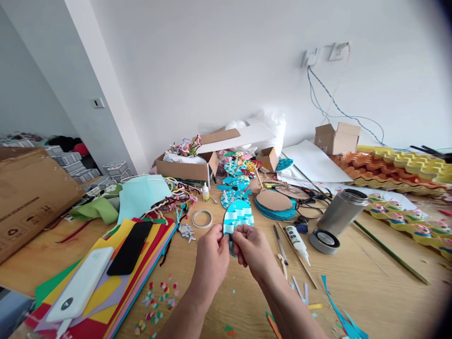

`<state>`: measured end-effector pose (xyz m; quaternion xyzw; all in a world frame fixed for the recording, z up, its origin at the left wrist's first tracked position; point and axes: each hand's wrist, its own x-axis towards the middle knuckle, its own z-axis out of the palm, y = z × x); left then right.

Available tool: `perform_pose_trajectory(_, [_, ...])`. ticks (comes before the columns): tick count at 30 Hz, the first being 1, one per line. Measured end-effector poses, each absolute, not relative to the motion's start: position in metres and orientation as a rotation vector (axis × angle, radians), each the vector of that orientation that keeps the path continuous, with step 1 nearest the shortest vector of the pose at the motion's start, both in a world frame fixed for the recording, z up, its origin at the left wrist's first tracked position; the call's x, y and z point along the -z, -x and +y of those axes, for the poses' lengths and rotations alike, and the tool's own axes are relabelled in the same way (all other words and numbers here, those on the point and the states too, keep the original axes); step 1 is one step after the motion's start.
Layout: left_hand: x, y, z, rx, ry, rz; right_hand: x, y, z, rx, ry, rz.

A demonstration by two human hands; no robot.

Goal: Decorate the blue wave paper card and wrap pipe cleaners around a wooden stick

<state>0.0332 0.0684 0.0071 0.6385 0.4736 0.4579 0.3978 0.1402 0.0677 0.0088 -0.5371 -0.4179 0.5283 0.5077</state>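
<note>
Wooden table [384, 306] against a white wall [212, 56]. Between the fingers is a blue-striped oval [238, 214], its rounded far edge jutting beyond the fingertips. Around the fingers, wood surface separates them from a tape roll [202, 226] to the left, a pen [280, 245] and glue bottle [297, 242] to the right, and paper dots [163, 286] nearer left. Both forearms reach forward, converging; the left hand [213, 252] and right hand [254, 249] pinch the oval's near end, right fingers curled.
</note>
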Motion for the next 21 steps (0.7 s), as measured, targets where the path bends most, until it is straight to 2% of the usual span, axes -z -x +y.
perform_pose_trajectory(21, [-0.0049, -0.0278, 0.073, -1.156, -1.548, 1.206, -0.0111, -0.1403, 0.0657, -1.266, 1.309, -1.041])
